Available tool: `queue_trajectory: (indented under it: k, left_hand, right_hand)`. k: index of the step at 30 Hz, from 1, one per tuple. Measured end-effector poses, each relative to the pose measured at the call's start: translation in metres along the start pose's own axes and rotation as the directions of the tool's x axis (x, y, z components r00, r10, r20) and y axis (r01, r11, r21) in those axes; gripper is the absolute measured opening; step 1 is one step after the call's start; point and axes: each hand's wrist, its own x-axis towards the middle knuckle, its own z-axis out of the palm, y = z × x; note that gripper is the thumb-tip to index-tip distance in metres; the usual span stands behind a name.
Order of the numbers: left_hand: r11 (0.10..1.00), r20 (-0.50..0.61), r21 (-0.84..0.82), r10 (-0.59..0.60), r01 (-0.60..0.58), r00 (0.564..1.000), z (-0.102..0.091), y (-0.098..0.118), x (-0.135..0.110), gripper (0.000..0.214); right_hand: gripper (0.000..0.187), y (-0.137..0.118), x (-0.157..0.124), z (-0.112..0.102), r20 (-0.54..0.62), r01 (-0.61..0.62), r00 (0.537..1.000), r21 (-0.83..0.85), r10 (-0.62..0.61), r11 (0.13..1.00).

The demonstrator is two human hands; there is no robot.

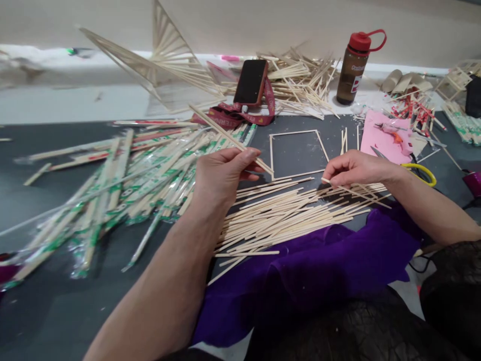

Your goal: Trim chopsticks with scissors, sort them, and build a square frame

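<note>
My left hand (221, 175) is closed on a thin wooden stick (229, 138) that slants up to the left. My right hand (355, 168) pinches another stick (361, 193) lying on a loose pile of bare wooden sticks (285, 213) spread on the dark table. Just behind both hands lies a square frame of sticks (296, 133). A purple cloth (330, 271) lies at the near edge under the pile.
A heap of wrapped chopsticks (124, 185) covers the left of the table. Behind stand a fan-shaped stick structure (173, 65), a phone (251, 81) on a red lanyard, more sticks (300, 80), a brown bottle (351, 70), pink paper (383, 135) and yellow-handled scissors (421, 170).
</note>
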Motion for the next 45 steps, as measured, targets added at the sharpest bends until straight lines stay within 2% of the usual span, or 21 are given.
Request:
queue_trajectory:
  k: [2,3,5,7,9,13,15,17,18,20,23,25,27,29,33,36,41,45]
  left_hand:
    - [1.000,0.004,0.007,0.001,-0.001,1.000,0.000,0.000,0.000,0.022]
    - [1.000,0.002,0.007,0.000,0.000,1.000,0.000,0.000,0.000,0.022]
    - [1.000,-0.003,0.007,-0.008,0.008,1.000,0.001,0.001,0.000,0.023]
    - [1.000,-0.012,0.010,-0.019,0.019,1.000,0.003,0.002,-0.001,0.021]
    - [1.000,-0.019,0.011,-0.025,0.025,1.000,0.004,0.003,-0.001,0.018]
    - [1.000,-0.022,0.002,-0.021,0.021,1.000,0.005,0.003,-0.002,0.011]
    - [1.000,-0.014,0.002,-0.018,0.018,1.000,0.005,0.002,-0.002,0.009]
    - [1.000,-0.012,0.007,-0.023,0.023,1.000,0.005,0.002,-0.002,0.009]
    - [1.000,-0.015,0.010,-0.026,0.026,1.000,0.005,0.002,-0.002,0.009]
    - [1.000,-0.021,0.016,-0.024,0.024,0.999,0.006,0.003,-0.003,0.008]
    - [1.000,-0.003,0.020,-0.021,0.021,1.000,0.007,0.004,-0.005,0.009]
    - [0.999,0.009,0.014,-0.034,0.034,0.999,0.009,0.006,-0.006,0.009]
    - [0.999,0.013,0.011,-0.039,0.039,0.999,0.010,0.007,-0.007,0.010]
    - [1.000,0.021,0.026,-0.017,0.016,1.000,0.011,0.008,-0.010,0.012]
    - [0.987,0.069,0.137,0.073,-0.082,0.995,0.014,0.009,-0.017,0.015]
    - [0.972,0.182,0.196,0.090,-0.126,0.979,0.014,0.010,-0.022,0.020]
    - [0.972,0.331,0.201,0.050,-0.123,0.942,0.011,0.019,-0.025,0.025]
    - [0.967,0.394,0.220,0.035,-0.131,0.919,0.011,0.030,-0.023,0.019]
  right_hand:
    - [0.022,-0.007,-0.004,0.005,0.015,0.039,0.999,-0.038,-0.038,0.999]
    - [0.023,-0.010,-0.007,0.007,-0.012,0.058,0.998,-0.079,-0.059,0.995]
    - [0.022,-0.014,-0.013,0.006,-0.153,0.056,0.984,-0.207,-0.089,0.977]
    - [0.018,-0.012,-0.020,0.001,-0.324,-0.039,0.943,-0.352,-0.082,0.935]
    - [0.019,-0.005,-0.026,-0.005,-0.416,-0.186,0.909,-0.464,-0.028,0.866]
    - [0.024,0.017,-0.033,-0.008,-0.398,-0.372,0.907,-0.612,0.134,0.698]
    - [0.025,0.025,-0.033,-0.004,-0.392,-0.407,0.903,-0.651,0.176,0.641]
    - [0.022,0.030,-0.034,-0.002,-0.389,-0.408,0.904,-0.662,0.176,0.629]
    - [0.019,0.031,-0.034,-0.001,-0.386,-0.397,0.907,-0.647,0.169,0.651]
    - [0.016,0.030,-0.035,-0.002,-0.381,-0.360,0.910,-0.539,0.161,0.762]
    - [0.016,0.022,-0.035,-0.005,-0.322,-0.258,0.929,-0.211,0.182,0.943]
    - [0.018,0.014,-0.033,-0.004,-0.274,-0.184,0.949,-0.086,0.154,0.979]
    - [0.018,0.005,-0.029,-0.002,-0.275,-0.142,0.957,-0.153,0.096,0.978]
    - [0.018,-0.003,-0.024,0.001,-0.306,-0.138,0.951,-0.328,0.033,0.934]
    - [0.027,-0.017,-0.009,0.005,-0.286,-0.123,0.954,-0.637,-0.085,0.761]
    - [0.026,-0.034,0.006,0.004,-0.205,-0.029,0.961,-0.745,-0.187,0.667]
    - [0.011,-0.073,0.032,-0.013,-0.138,0.102,0.950,-0.714,-0.282,0.693]
    - [0.009,-0.093,0.049,-0.027,-0.182,0.190,0.914,-0.597,-0.362,0.780]
